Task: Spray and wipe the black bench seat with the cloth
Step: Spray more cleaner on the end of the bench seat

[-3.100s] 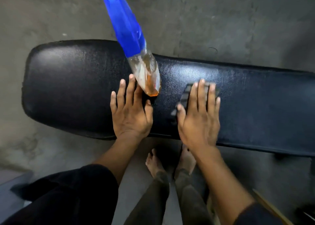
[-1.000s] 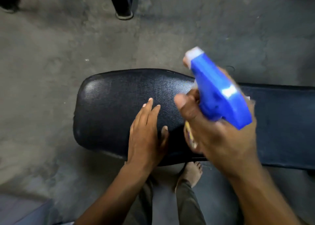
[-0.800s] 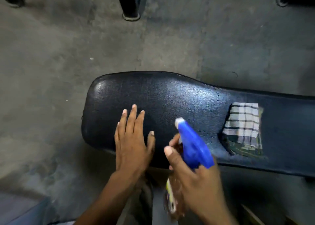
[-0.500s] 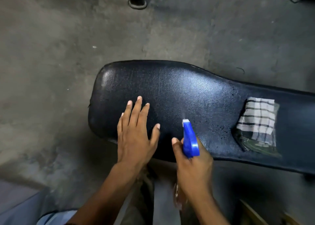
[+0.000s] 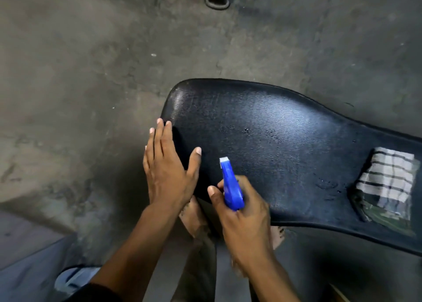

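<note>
The black bench seat (image 5: 274, 123) runs from the middle to the right edge, its surface shiny with small wet droplets. A folded checked cloth (image 5: 388, 178) lies on it at the far right, untouched. My right hand (image 5: 242, 212) grips a spray bottle with a blue trigger head (image 5: 230, 185), its white nozzle aimed over the seat; the bottle body is hidden below the hand. My left hand (image 5: 166, 164) lies flat with fingers apart at the seat's left end, its fingertips reaching past the edge.
Grey concrete floor (image 5: 91, 73) surrounds the bench. A black leg with a round foot (image 5: 217, 0) stands at the top. My bare feet (image 5: 194, 219) are under the bench's near edge. A light object (image 5: 73, 279) lies at bottom left.
The view has swung left, so the bench and cloth sit further right. My right hand brought the spray bottle down from face height to the seat's near edge. My left hand slid toward the seat's left end.
</note>
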A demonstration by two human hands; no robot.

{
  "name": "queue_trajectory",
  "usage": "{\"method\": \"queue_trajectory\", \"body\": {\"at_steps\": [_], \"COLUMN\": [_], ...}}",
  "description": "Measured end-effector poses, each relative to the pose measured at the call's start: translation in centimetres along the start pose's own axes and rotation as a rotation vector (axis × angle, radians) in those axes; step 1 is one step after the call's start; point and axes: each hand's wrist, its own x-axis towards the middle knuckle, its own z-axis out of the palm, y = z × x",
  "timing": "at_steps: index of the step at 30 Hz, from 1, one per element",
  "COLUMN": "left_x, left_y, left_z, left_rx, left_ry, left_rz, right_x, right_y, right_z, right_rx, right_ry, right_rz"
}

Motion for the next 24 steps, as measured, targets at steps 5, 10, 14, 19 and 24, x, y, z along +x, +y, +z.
{"method": "queue_trajectory", "body": {"at_steps": [5, 10, 14, 19, 24], "left_x": [-0.3, -0.4, -0.4, -1.2, -2.2], "left_y": [-2.1, -1.6, 0.3, 3.3, 6.2], "left_z": [-0.4, -1.1, -1.6, -0.8, 0.2], "left_rx": [-0.047, -0.045, -0.035, -0.067, -0.095], "left_ry": [-0.034, -0.017, -0.049, -0.163, -0.232], "left_rz": [-0.011, 0.038, 0.138, 0.262, 0.335], "right_x": [-0.2, -0.6, -1.1, 0.0, 1.3], "right_y": [-1.1, -1.1, -0.6, -0.4, -0.6], "right_z": [2.6, 2.8, 1.8, -0.4, -3.6], "right_rx": [-0.056, -0.033, -0.044, -0.014, 0.03], "right_ry": [-0.013, -0.053, -0.046, 0.103, 0.22], "right_rz": [-0.011, 0.018, 0.033, 0.098, 0.09]}}
